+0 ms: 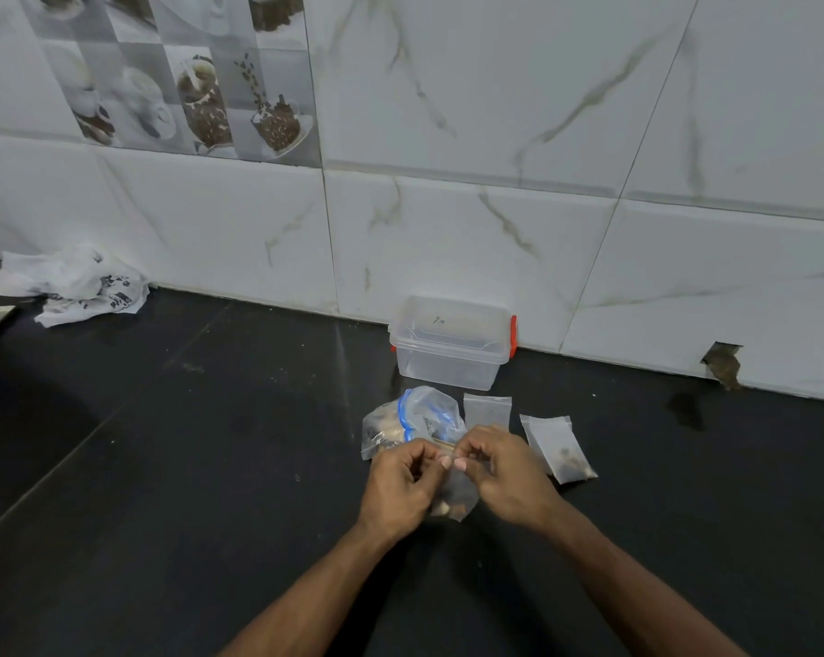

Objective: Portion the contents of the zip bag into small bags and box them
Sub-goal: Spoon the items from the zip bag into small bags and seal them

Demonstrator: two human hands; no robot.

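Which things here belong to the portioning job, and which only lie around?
Job: zip bag with blue seal; small bag pinched at its top by left hand and right hand; filled small bag; flat small bag; lidded clear box.

Lying about: crumpled white wrapper by the wall.

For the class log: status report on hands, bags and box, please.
Both hands pinch small bag top. Zip bag behind them. Box lidded at wall. Filled bag right.
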